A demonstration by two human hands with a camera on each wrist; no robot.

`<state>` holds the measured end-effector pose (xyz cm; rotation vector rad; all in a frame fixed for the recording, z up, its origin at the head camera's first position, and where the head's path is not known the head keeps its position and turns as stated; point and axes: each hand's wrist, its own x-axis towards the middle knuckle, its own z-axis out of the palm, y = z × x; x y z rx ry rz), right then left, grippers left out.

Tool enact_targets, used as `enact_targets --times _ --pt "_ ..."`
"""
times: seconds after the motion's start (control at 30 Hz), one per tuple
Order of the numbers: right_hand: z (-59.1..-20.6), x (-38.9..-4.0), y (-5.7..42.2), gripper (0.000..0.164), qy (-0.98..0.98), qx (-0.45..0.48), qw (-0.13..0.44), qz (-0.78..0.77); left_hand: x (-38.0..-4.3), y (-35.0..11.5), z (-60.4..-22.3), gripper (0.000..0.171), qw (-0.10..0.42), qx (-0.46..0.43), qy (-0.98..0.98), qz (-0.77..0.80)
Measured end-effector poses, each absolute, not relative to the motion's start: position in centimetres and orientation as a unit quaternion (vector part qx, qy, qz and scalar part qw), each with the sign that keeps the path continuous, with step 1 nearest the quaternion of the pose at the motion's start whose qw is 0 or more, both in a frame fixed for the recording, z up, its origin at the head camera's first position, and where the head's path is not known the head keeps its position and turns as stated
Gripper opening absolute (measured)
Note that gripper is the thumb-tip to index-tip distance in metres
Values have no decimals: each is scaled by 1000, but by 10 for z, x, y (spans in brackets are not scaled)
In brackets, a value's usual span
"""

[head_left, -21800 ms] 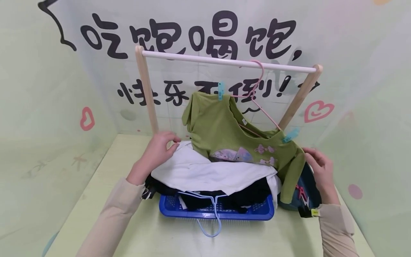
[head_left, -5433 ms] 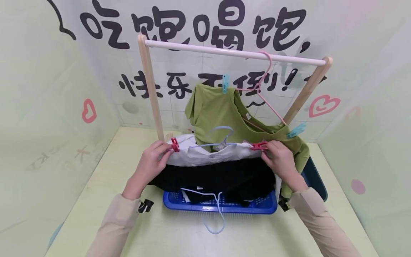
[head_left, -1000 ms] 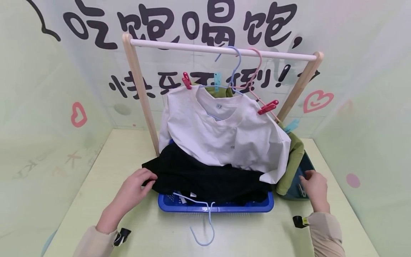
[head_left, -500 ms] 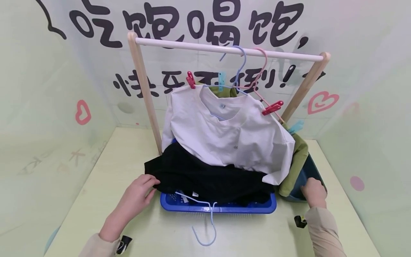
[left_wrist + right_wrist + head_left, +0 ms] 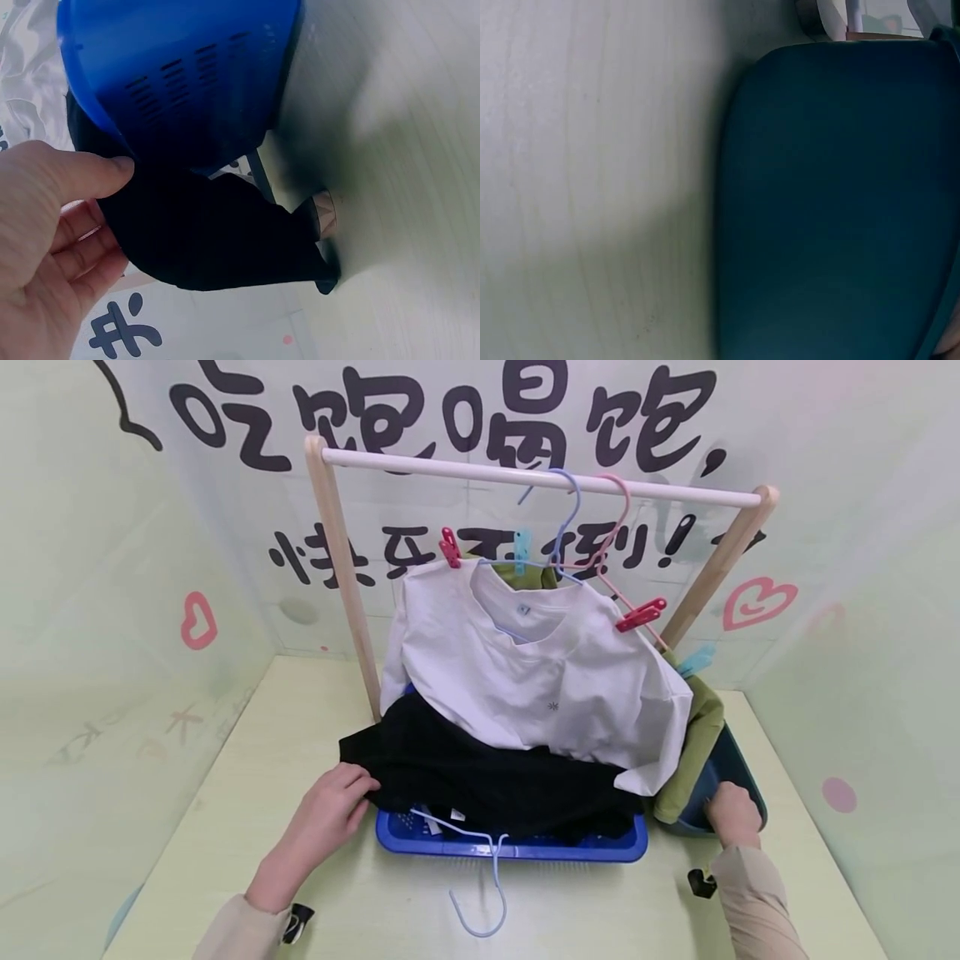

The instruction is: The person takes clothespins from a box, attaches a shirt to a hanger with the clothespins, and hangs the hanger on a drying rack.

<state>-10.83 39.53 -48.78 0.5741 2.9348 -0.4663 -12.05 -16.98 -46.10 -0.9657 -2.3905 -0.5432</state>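
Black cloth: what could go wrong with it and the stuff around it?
The lower hanger's hook juts past the basket, so tugging the black cloth, pinched by the left fingers, might snag it. The green sleeve hangs by the bin, so the right hand could brush it coming out.

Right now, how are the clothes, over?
Left hand pinching black garment. Right hand in teal bin, fingertips hidden. Black garment over blue basket, hanger hook poking out front. White shirt hanging close behind.

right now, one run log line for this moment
left grip: pinches black garment | right grip: in teal bin, hold unclear | white shirt: hanging from rail
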Motion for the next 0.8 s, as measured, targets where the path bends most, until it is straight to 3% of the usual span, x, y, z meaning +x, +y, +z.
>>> enact_targets --times 0.27,0.4,0.57,0.67,0.8 --pt "-488 -110 397 19 964 195 74 -163 -123 -173 -463 23 267 -384 -865 -185" --pt "-485 -107 398 28 965 190 62 -167 -123 -175 -461 16 276 -393 -854 -202" --pt "-480 -103 395 26 965 182 -31 -189 -123 -177 -455 20 300 -389 -842 -226" --pt "-476 -101 390 22 955 189 -85 -212 -123 -177 -453 12 309 -381 -840 -230" --pt "-467 -96 383 30 945 195 -118 -235 -123 -175 -450 38 323 -370 -836 -245"
